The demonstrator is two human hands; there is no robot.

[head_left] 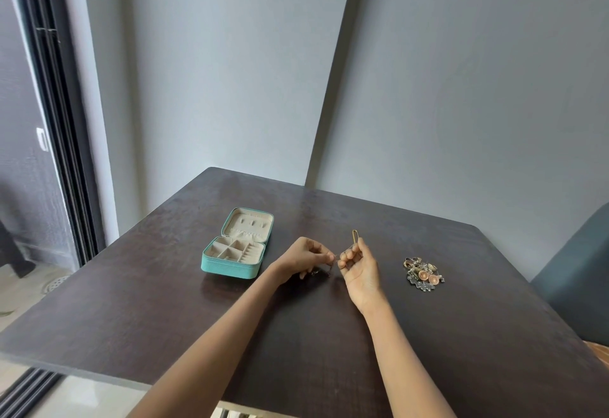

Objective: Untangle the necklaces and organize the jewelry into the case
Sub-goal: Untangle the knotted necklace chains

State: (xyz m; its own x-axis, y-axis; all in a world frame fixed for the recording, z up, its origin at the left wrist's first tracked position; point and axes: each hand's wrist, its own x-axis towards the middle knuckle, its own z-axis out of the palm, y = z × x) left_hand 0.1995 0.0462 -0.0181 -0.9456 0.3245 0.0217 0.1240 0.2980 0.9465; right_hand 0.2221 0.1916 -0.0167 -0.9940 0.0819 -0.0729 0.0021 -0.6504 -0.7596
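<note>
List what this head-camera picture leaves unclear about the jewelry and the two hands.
- Head view: the chain between left hand and right hand is too thin to trace.
- Dark tangle under the left hand: mostly hidden by the fingers.
- Jewelry pile: pieces too small to count.
- Case compartments: contents too small to tell.
</note>
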